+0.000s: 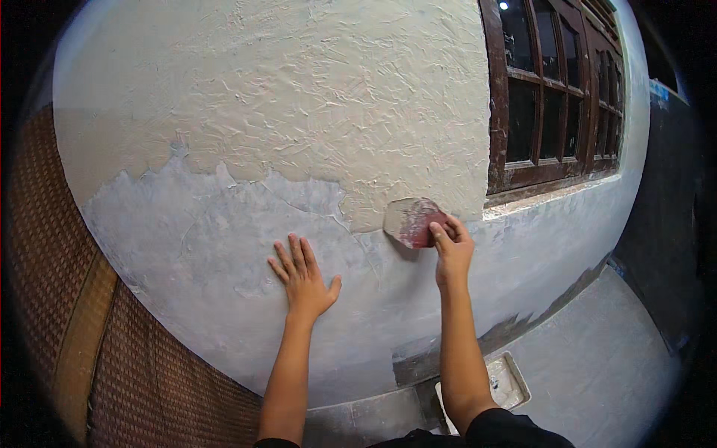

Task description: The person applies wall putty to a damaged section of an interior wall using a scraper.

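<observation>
My left hand (pixel 302 280) lies with spread fingers against the smooth grey lower part of the wall (pixel 187 246). My right hand (pixel 454 254) grips a red flat scraper (pixel 418 222) smeared with cream paste, held against the wall along the border between the grey surface and the textured cream coating (pixel 314 89). That border is ragged, with cracks and flaked edges to the left of the scraper.
A brown wooden window (pixel 545 168) with dirty sill sits at upper right. A woven panel (pixel 127 373) with a wooden post stands at left. A pale square container (pixel 513 381) with paste rests on the grey floor (pixel 597 351) below. A dark surface (pixel 665 224) stands at far right.
</observation>
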Demonstrator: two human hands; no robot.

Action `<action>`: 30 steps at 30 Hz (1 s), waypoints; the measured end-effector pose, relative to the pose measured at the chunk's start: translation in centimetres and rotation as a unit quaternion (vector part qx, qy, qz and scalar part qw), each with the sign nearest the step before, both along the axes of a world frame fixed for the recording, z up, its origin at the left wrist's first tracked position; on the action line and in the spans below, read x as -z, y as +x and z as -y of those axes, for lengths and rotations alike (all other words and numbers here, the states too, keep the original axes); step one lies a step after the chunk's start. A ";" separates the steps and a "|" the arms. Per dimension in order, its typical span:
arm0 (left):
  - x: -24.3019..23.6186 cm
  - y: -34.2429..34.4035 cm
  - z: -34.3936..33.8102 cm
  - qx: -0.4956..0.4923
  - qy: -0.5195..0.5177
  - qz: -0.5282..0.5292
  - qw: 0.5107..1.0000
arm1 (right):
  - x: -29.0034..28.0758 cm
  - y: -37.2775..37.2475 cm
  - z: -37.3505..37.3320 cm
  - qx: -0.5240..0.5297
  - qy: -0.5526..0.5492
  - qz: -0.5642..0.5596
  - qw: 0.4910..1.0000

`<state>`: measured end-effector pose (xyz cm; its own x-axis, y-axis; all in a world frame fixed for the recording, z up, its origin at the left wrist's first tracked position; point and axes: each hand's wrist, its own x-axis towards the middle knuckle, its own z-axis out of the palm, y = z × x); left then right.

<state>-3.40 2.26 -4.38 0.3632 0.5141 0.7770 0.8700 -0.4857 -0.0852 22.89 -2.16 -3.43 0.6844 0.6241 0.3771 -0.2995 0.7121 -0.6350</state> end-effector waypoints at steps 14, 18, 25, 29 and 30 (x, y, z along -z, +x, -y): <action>0.3 -0.1 -0.1 -0.009 -0.005 -0.004 1.000 | -1.0 -0.3 2.9 0.018 0.010 0.010 1.000; 0.3 0.2 -0.1 -0.007 -0.013 -0.004 1.000 | -0.9 -0.9 1.6 0.015 0.026 0.050 0.998; 0.3 -0.2 0.0 -0.009 -0.009 -0.002 1.000 | -0.6 -0.8 2.0 0.053 -0.008 0.025 0.998; 0.3 0.1 0.0 0.004 -0.012 0.003 1.000 | -2.0 -2.3 2.4 0.055 -0.040 0.099 0.993; 0.4 0.3 0.1 0.007 -0.016 0.003 1.000 | -2.0 -1.9 1.9 0.067 -0.037 0.100 0.992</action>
